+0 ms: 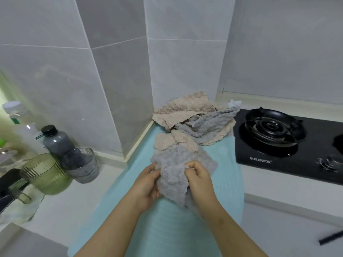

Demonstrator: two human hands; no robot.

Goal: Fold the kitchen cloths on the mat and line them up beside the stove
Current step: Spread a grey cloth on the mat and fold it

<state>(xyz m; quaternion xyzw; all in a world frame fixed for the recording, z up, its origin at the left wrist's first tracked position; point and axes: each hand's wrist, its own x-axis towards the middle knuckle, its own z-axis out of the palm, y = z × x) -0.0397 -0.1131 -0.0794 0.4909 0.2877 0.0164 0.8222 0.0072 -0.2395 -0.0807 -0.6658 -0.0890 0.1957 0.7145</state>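
1. Gripping a crumpled grey cloth (173,178) from either side, the left hand (148,180) and right hand (198,178) curl their fingers into the fabric, low over the pale blue mat (224,182).
2. A beige cloth (172,140) lies on the mat just behind it.
3. Farther back, a heap of beige and grey cloths (200,121) sits in the wall corner, just beside the black stove (278,154).
4. The mat covers the white desk (278,219).

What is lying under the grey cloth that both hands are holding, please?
Under the grey cloth, gripped by the left hand and right hand, lies the light blue mat; a beige cloth pokes out beneath its far edge. How far that cloth reaches underneath is hidden.
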